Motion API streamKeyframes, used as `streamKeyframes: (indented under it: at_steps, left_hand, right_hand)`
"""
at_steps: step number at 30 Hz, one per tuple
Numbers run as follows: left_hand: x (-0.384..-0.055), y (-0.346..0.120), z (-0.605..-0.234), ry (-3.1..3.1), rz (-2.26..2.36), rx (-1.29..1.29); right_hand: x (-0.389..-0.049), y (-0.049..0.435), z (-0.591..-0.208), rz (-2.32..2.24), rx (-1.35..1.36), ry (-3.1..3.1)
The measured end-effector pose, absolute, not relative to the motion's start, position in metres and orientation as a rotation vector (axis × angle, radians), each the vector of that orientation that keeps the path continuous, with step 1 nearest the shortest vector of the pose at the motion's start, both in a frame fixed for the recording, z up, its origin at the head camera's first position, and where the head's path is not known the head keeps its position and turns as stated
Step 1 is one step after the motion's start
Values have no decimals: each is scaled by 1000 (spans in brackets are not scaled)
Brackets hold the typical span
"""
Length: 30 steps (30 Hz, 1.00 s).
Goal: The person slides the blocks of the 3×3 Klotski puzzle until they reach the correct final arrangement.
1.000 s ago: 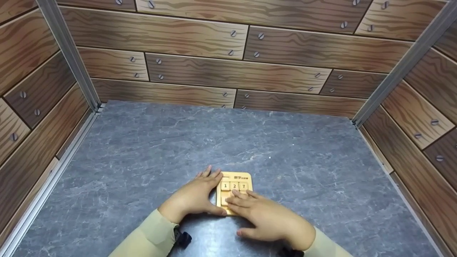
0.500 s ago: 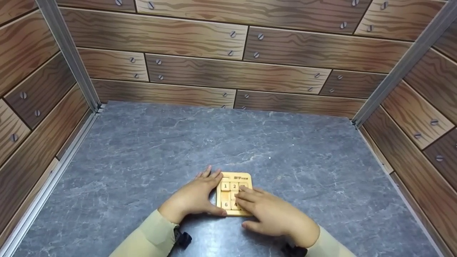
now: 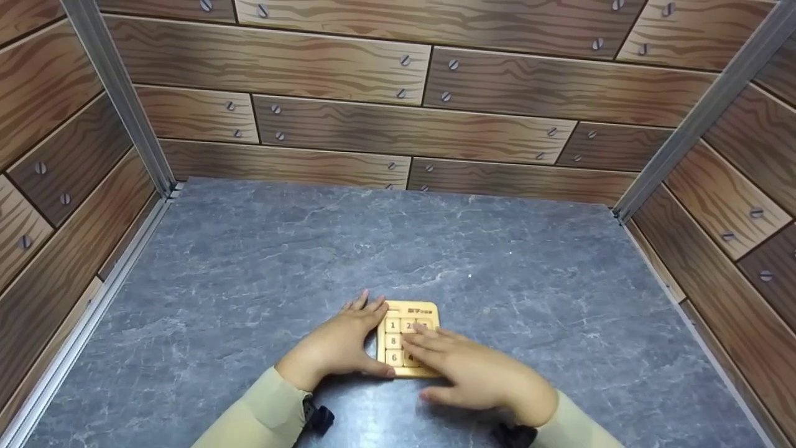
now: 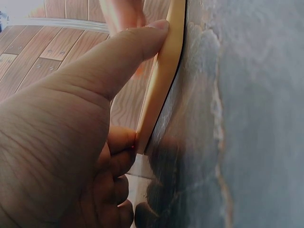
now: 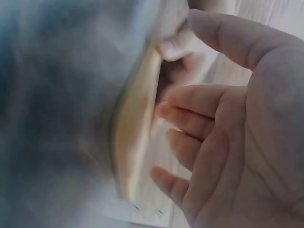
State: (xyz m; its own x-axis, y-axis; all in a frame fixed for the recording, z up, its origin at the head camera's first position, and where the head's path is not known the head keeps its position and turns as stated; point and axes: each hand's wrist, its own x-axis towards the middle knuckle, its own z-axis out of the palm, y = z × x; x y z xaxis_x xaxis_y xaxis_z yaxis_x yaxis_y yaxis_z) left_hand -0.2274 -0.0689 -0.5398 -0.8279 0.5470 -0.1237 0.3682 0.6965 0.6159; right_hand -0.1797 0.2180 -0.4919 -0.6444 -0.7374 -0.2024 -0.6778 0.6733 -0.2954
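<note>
A pale yellow number slide puzzle (image 3: 407,372) lies flat on the table near its front. Tiles marked 1, 8 and 6 show down its left column; the tile 2 (image 3: 408,325) sits in the top row, partly covered. My left hand (image 3: 339,339) holds the puzzle by its left side, thumb at the near corner and a finger at the far one. In the left wrist view the thumb (image 4: 154,40) presses the frame's edge. Over the right part of the puzzle lies my right hand (image 3: 476,370), its outstretched fingertips on the tiles, thumb apart. It hides several tiles.
Around the puzzle spreads a grey marble-patterned tabletop (image 3: 348,242). Wood-patterned walls (image 3: 348,124) close off the back and both sides, with metal posts (image 3: 121,93) at the corners. A dark wrist strap device (image 3: 320,418) sits at the left cuff.
My right hand shifted right, then slightly back left over the tiles. The tile 8 now fills the middle-left slot, which was bare half a second ago. My left hand kept its place.
</note>
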Motion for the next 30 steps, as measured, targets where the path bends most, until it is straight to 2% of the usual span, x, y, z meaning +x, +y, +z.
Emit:
streamKeyframes:
  at_steps: [6,16,30]
  left_hand:
    - [-228,-68,-540,2602,856,718]
    - [-228,-68,-540,2613,849,717]
    - [-228,-67,-540,2595,875,721]
  right_hand:
    - [-181,229,-480,-228,-1037,2638]
    - [-186,223,-492,-280,-1094,2558]
    - [-192,233,-487,-261,-964,2665]
